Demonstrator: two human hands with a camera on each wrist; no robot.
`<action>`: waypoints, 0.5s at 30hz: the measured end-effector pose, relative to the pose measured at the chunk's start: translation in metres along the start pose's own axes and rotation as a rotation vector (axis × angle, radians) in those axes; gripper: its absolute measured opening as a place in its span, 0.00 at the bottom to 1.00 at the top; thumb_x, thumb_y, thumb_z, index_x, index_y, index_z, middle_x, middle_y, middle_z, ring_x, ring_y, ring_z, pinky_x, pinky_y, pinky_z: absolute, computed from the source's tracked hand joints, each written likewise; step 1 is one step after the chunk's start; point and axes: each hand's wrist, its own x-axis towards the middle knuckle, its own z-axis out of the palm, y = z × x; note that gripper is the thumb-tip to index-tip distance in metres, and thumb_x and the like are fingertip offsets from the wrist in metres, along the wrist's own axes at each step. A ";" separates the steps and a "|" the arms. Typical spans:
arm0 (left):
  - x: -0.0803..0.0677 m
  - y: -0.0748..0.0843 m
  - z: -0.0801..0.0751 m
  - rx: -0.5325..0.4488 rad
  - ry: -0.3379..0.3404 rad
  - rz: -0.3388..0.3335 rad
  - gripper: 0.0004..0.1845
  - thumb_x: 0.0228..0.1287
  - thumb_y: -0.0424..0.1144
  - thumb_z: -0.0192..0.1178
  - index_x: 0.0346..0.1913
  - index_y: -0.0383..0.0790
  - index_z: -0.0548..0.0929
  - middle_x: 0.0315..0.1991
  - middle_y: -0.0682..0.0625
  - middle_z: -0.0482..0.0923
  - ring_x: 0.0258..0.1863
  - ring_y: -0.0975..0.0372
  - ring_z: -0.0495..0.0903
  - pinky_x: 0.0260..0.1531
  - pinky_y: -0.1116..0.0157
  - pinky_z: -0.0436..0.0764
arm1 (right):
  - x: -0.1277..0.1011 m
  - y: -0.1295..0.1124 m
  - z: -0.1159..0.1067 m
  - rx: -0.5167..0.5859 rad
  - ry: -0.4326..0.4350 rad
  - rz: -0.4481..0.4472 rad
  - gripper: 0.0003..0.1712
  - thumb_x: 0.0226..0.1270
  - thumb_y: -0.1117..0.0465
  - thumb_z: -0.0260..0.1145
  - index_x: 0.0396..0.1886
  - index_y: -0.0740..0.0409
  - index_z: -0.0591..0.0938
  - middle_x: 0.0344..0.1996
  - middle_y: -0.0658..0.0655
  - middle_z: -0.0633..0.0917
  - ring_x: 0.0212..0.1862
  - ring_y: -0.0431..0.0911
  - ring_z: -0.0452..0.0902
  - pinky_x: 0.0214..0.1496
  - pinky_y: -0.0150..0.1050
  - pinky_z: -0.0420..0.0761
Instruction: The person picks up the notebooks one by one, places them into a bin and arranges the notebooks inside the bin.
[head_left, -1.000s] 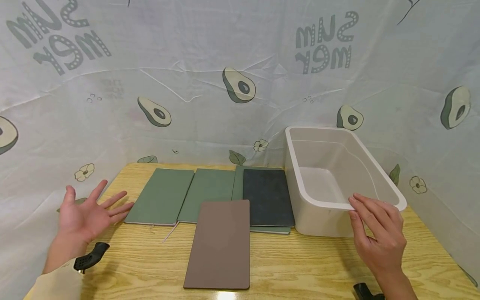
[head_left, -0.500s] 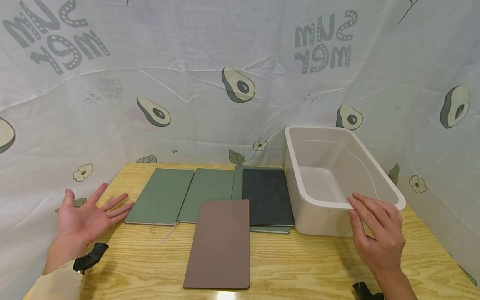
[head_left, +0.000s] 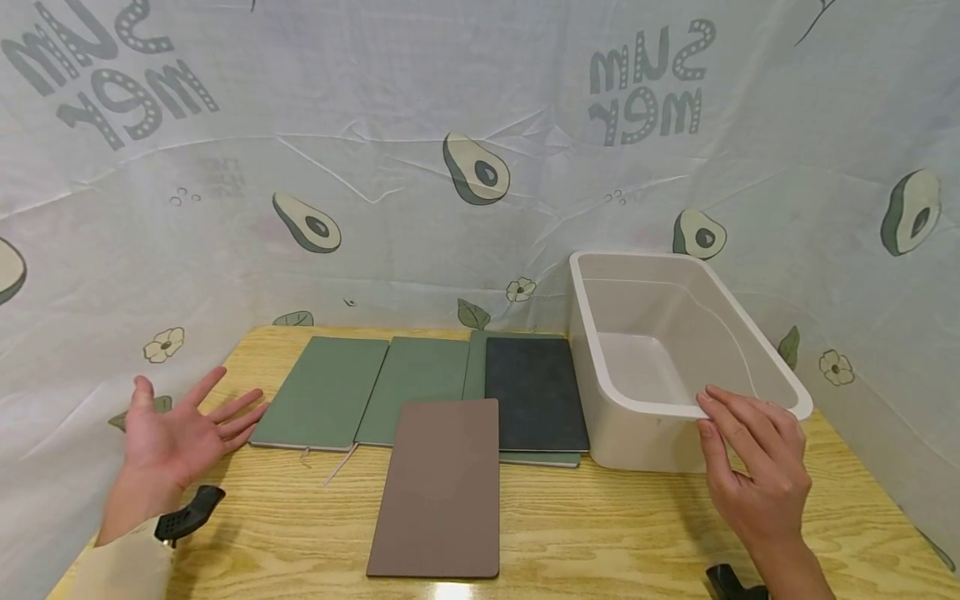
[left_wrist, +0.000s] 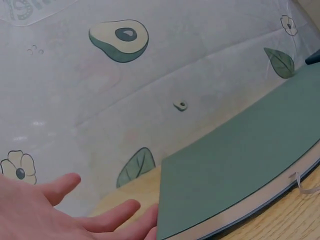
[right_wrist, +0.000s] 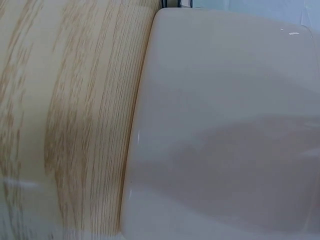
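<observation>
While the right hand (head_left: 757,467) rests with loosely bent fingers on the near rim of the white bin (head_left: 600,367), the left hand (head_left: 176,429) lies open, palm up, fingertips just beside the leftmost green notebook (head_left: 322,392). Only the left wrist view shows that notebook's (left_wrist: 240,165) page edge and ribbon close up; the right wrist view shows just the bin's wall (right_wrist: 225,125) on the wooden table (right_wrist: 70,115).

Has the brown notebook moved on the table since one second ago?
No. The brown notebook lies in the same place: its top edge overlaps the same green notebook and dark notebook, beside the white bin.
</observation>
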 end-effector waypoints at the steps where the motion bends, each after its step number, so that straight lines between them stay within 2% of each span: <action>1: 0.000 0.000 0.000 0.010 0.002 -0.002 0.53 0.57 0.87 0.47 0.72 0.51 0.80 0.67 0.21 0.75 0.72 0.29 0.71 0.86 0.44 0.45 | 0.000 0.000 0.000 0.002 0.002 0.000 0.24 0.77 0.48 0.69 0.41 0.68 0.93 0.40 0.69 0.92 0.42 0.66 0.79 0.68 0.29 0.71; 3: 0.001 -0.001 0.000 0.030 0.007 -0.004 0.55 0.56 0.88 0.45 0.72 0.51 0.80 0.67 0.23 0.75 0.72 0.31 0.72 0.86 0.49 0.29 | 0.000 0.000 0.000 0.002 -0.001 0.001 0.24 0.77 0.48 0.69 0.41 0.68 0.93 0.40 0.69 0.92 0.42 0.66 0.78 0.68 0.29 0.71; 5: 0.001 -0.002 0.000 0.054 0.018 -0.006 0.56 0.55 0.89 0.44 0.72 0.51 0.80 0.67 0.24 0.77 0.71 0.33 0.74 0.81 0.55 0.14 | 0.000 0.000 0.000 0.001 -0.002 0.001 0.24 0.77 0.48 0.69 0.41 0.68 0.93 0.40 0.69 0.92 0.42 0.66 0.78 0.68 0.29 0.71; 7: 0.002 -0.003 0.001 0.076 0.036 -0.005 0.57 0.55 0.90 0.43 0.70 0.49 0.81 0.66 0.26 0.78 0.70 0.35 0.76 0.73 0.59 0.04 | -0.001 0.000 0.000 0.000 -0.005 0.003 0.24 0.78 0.48 0.69 0.41 0.68 0.93 0.40 0.69 0.92 0.42 0.66 0.78 0.68 0.29 0.71; 8: 0.002 -0.003 0.001 0.085 0.042 -0.004 0.57 0.55 0.90 0.42 0.70 0.48 0.81 0.65 0.26 0.79 0.69 0.35 0.77 0.71 0.59 0.02 | -0.001 0.000 0.000 0.000 -0.005 0.003 0.24 0.78 0.48 0.69 0.41 0.68 0.93 0.40 0.69 0.92 0.42 0.66 0.78 0.68 0.29 0.71; 10: 0.003 -0.003 0.000 0.094 0.043 -0.012 0.57 0.56 0.89 0.43 0.68 0.44 0.82 0.65 0.27 0.80 0.67 0.36 0.78 0.71 0.59 0.02 | -0.001 0.000 0.000 -0.002 -0.004 0.003 0.24 0.78 0.48 0.69 0.41 0.68 0.93 0.40 0.68 0.92 0.42 0.66 0.78 0.68 0.29 0.71; 12: 0.004 -0.002 0.000 0.095 0.034 -0.035 0.54 0.62 0.85 0.45 0.67 0.40 0.82 0.65 0.27 0.80 0.67 0.37 0.78 0.72 0.58 0.04 | -0.001 0.000 0.000 -0.001 -0.004 0.004 0.24 0.78 0.48 0.69 0.41 0.68 0.93 0.40 0.68 0.92 0.42 0.66 0.78 0.68 0.29 0.71; 13: 0.005 -0.001 0.000 0.111 0.034 -0.050 0.51 0.67 0.82 0.44 0.66 0.38 0.82 0.65 0.29 0.80 0.67 0.38 0.78 0.78 0.55 0.10 | -0.001 0.000 -0.001 -0.002 -0.005 0.004 0.24 0.78 0.48 0.69 0.41 0.68 0.93 0.40 0.68 0.92 0.42 0.66 0.78 0.68 0.29 0.71; 15: 0.008 -0.001 0.000 0.191 0.059 -0.064 0.41 0.78 0.72 0.43 0.64 0.38 0.84 0.64 0.34 0.82 0.66 0.42 0.81 0.87 0.49 0.35 | -0.001 0.001 -0.001 -0.003 -0.008 0.003 0.24 0.78 0.48 0.68 0.41 0.67 0.93 0.40 0.69 0.92 0.42 0.66 0.78 0.68 0.29 0.71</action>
